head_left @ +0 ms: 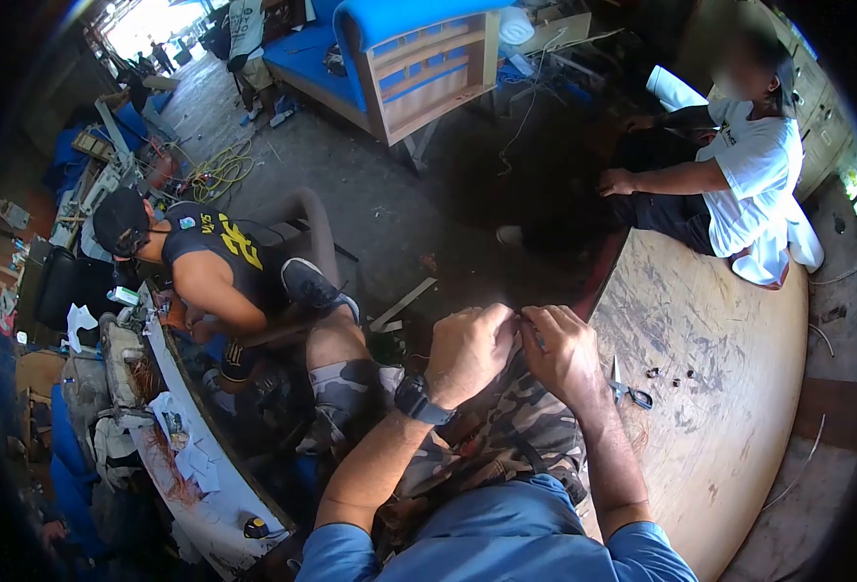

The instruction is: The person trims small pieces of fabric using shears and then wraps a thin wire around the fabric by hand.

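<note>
My left hand (pixel 469 351), with a dark watch (pixel 421 399) on its wrist, is raised over my camouflage-clad lap. Its fingers are pinched together. Close beside it, my right hand (pixel 558 351) is also closed, and the fingertips of both hands nearly meet. Whatever lies between the fingertips is too small to make out. To the right of my right hand, scissors (pixel 631 392) with dark handles lie on a scuffed wooden board (pixel 729 417). Several small dark pieces (pixel 677 380) sit just beyond the scissors.
A person in a dark sleeveless shirt (pixel 217 247) bends over at the left. Another person in a white shirt (pixel 753 160) sits at the upper right. A blue-covered wooden frame (pixel 433 87) stands ahead. A tape measure (pixel 256 528) lies on a white panel (pixel 217 485) at the lower left.
</note>
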The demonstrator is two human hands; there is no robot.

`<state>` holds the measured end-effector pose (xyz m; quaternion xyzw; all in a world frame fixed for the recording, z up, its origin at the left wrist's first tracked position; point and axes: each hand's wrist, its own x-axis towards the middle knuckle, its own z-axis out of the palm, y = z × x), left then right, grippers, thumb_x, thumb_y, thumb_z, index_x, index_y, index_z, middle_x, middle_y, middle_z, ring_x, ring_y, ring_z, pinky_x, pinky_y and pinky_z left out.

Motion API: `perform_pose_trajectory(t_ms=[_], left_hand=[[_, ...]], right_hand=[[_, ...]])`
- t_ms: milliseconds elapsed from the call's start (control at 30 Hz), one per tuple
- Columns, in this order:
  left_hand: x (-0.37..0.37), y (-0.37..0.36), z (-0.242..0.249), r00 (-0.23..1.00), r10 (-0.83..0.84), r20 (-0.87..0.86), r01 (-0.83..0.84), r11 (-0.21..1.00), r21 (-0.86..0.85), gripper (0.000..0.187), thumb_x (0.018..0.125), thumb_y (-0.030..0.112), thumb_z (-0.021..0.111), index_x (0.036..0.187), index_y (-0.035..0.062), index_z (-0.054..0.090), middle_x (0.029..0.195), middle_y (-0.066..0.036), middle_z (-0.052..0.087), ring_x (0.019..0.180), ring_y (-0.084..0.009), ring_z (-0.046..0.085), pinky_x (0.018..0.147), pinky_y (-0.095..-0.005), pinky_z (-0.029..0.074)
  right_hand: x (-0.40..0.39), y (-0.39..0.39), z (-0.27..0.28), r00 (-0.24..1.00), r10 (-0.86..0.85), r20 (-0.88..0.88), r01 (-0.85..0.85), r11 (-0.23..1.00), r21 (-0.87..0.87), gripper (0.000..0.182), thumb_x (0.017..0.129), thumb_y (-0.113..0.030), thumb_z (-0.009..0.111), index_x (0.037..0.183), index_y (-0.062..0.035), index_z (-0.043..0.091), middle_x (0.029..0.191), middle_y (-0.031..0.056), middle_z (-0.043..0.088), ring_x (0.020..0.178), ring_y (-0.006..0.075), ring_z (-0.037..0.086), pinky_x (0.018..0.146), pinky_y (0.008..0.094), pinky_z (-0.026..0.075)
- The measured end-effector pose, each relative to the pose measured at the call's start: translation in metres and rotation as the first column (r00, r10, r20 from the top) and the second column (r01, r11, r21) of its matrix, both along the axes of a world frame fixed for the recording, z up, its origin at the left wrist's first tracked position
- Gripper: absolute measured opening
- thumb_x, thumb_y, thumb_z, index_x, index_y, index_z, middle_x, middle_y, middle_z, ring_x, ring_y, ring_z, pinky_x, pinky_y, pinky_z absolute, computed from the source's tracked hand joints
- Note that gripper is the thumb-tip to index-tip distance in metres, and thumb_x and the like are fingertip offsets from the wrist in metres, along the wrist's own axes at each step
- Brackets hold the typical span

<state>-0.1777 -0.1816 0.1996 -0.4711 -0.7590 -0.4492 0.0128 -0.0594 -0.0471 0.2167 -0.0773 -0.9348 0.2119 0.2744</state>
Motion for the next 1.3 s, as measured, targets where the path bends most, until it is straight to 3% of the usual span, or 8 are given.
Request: perform_pose_trajectory(t_ms=[200, 433, 500, 667, 900, 1100, 1200, 1300], left_hand=[[0.003, 0.0, 0.001, 0.992, -0.019, -0.124, 0.012, 0.998, -0.061, 0.006, 0.087, 0.004, 0.071, 0.092, 0.0054, 0.067, 0.072, -0.015, 0.067, 0.069, -0.0351, 0.069, 0.06, -0.0463, 0.052], [0.002, 0.009, -0.007, 0.931, -0.07, 0.358, 0.043, 0.996, 0.085, 0.012, 0.095, 0.012, 0.074, 0.102, 0.0031, 0.071, 0.068, -0.01, 0.067, 0.058, -0.0137, 0.064, 0.053, -0.0318, 0.048], [-0.001, 0.004, 0.0, 0.968, -0.019, 0.249, 0.031, 0.999, -0.041, 0.015, 0.095, 0.016, 0.072, 0.105, 0.0037, 0.071, 0.072, -0.012, 0.069, 0.062, -0.019, 0.068, 0.056, -0.0341, 0.051], [0.005, 0.006, -0.003, 0.994, -0.061, 0.087, 0.072, 0.99, -0.124, 0.018, 0.097, 0.019, 0.063, 0.105, 0.0042, 0.07, 0.083, -0.016, 0.072, 0.08, -0.0404, 0.07, 0.072, -0.0474, 0.056], [-0.001, 0.005, -0.019, 0.992, -0.121, 0.041, 0.127, 0.968, -0.215, 0.018, 0.098, 0.018, 0.065, 0.089, 0.0026, 0.067, 0.091, -0.016, 0.067, 0.089, -0.0395, 0.063, 0.082, -0.0467, 0.051], [-0.005, 0.006, 0.003, 0.977, -0.062, -0.205, 0.076, 0.995, 0.064, 0.018, 0.1, 0.017, 0.066, 0.096, 0.0002, 0.071, 0.13, -0.01, 0.065, 0.124, -0.0259, 0.06, 0.098, -0.0397, 0.049], [0.007, 0.007, 0.006, 0.63, -0.374, 0.681, 0.074, 0.902, 0.426, 0.022, 0.106, 0.018, 0.059, 0.099, -0.0001, 0.069, 0.129, -0.011, 0.069, 0.115, -0.0203, 0.067, 0.09, -0.0339, 0.055], [-0.002, 0.011, -0.009, 0.36, -0.577, 0.733, -0.147, 0.741, 0.656, 0.032, 0.109, 0.02, 0.051, 0.079, 0.0084, 0.054, 0.084, -0.003, 0.063, 0.071, -0.0111, 0.059, 0.076, -0.0296, 0.056]], right_hand=[[0.0, 0.008, -0.025, 0.998, 0.043, -0.037, -0.042, 0.999, 0.015, 0.015, 0.088, 0.003, 0.067, 0.102, 0.001, 0.066, 0.094, 0.0174, 0.07, 0.087, 0.0359, 0.07, 0.076, 0.0436, 0.058], [0.005, 0.002, -0.02, 0.988, -0.125, 0.092, 0.155, 0.776, -0.612, 0.01, 0.097, -0.003, 0.066, 0.103, 0.0046, 0.065, 0.086, 0.0167, 0.071, 0.076, 0.0246, 0.069, 0.071, 0.0352, 0.055], [0.007, 0.004, -0.016, 0.977, -0.112, 0.179, 0.206, 0.692, -0.692, 0.011, 0.098, -0.005, 0.066, 0.102, 0.0049, 0.066, 0.083, 0.0154, 0.071, 0.074, 0.0207, 0.068, 0.07, 0.0333, 0.055], [0.006, 0.002, -0.011, 0.993, -0.087, 0.084, 0.116, 0.881, -0.458, 0.01, 0.095, -0.006, 0.068, 0.097, 0.0035, 0.069, 0.085, 0.0183, 0.072, 0.077, 0.0305, 0.073, 0.071, 0.0373, 0.057], [0.006, 0.004, -0.018, 0.984, -0.176, 0.011, 0.173, 0.953, -0.25, 0.01, 0.089, -0.006, 0.069, 0.097, 0.0001, 0.07, 0.091, 0.0197, 0.072, 0.085, 0.0385, 0.072, 0.075, 0.0441, 0.058], [0.002, 0.01, -0.027, 0.989, -0.148, 0.003, 0.146, 0.972, -0.186, 0.008, 0.089, -0.001, 0.068, 0.097, 0.0012, 0.067, 0.087, 0.0194, 0.07, 0.079, 0.0382, 0.071, 0.072, 0.0445, 0.058], [-0.002, -0.004, -0.028, 0.995, -0.101, 0.015, 0.102, 0.985, -0.138, 0.009, 0.089, -0.003, 0.068, 0.097, 0.0013, 0.066, 0.086, 0.0199, 0.069, 0.077, 0.0384, 0.07, 0.068, 0.0441, 0.057], [-0.004, -0.009, -0.021, 0.995, -0.101, 0.001, 0.098, 0.96, -0.262, 0.009, 0.091, -0.005, 0.069, 0.097, 0.0017, 0.067, 0.084, 0.0198, 0.07, 0.075, 0.0359, 0.071, 0.066, 0.0411, 0.056]])
